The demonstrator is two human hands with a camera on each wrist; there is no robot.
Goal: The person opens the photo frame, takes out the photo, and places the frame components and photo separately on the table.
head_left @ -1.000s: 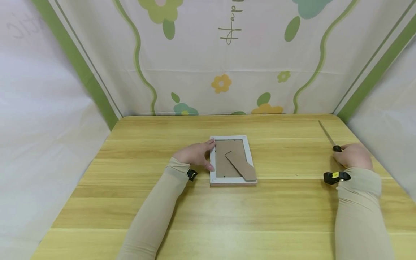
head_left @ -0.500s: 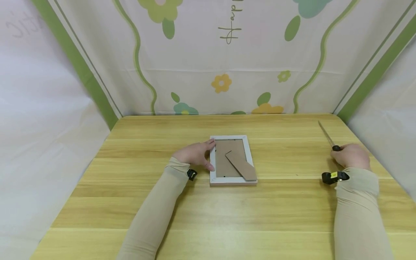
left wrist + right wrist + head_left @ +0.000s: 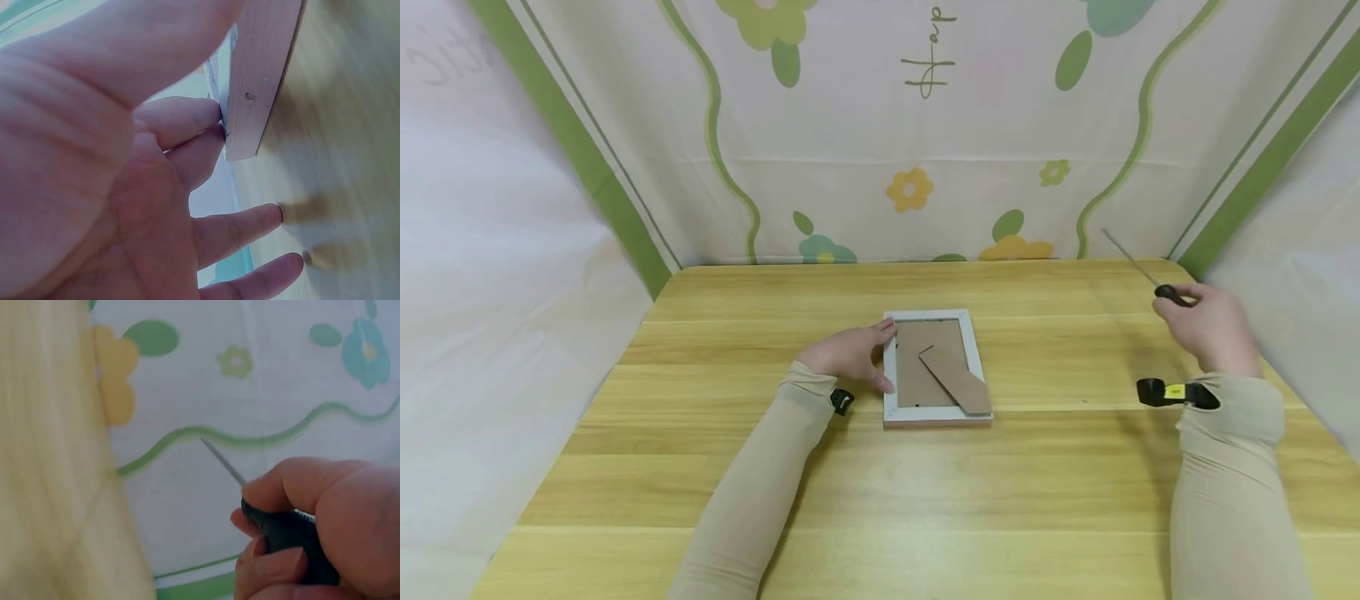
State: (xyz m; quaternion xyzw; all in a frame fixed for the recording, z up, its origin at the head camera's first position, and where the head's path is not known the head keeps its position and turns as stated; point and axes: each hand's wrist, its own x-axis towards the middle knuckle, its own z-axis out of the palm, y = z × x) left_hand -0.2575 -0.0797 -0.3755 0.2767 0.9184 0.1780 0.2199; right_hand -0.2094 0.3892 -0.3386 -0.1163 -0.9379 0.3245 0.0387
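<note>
A white photo frame [image 3: 936, 412] lies face down mid-table, its brown backing board [image 3: 917, 385] up and the easel leg [image 3: 961, 385] slanting across it. My left hand [image 3: 848, 354] rests on its left edge, thumb and fingertips touching the border. In the left wrist view, two fingers meet the frame's side [image 3: 257, 94] while two others stretch toward the tabletop. At the right, my right hand [image 3: 1217, 329] grips a screwdriver [image 3: 1169, 294] above the table. Its dark handle [image 3: 290, 540] sits within the curled fingers, and the thin metal shaft [image 3: 222, 460] points forward and leftward.
The wood-grain table [image 3: 880, 517] extends around the frame on all sides. A white cloth backdrop [image 3: 835, 125] with flowers and green borders rises behind its far edge. White sheets [image 3: 497, 292] hang at both sides.
My right hand has lifted the screwdriver off the table's right side, and its tip has risen and swung leftward. The left hand and the photo frame stay in place.
</note>
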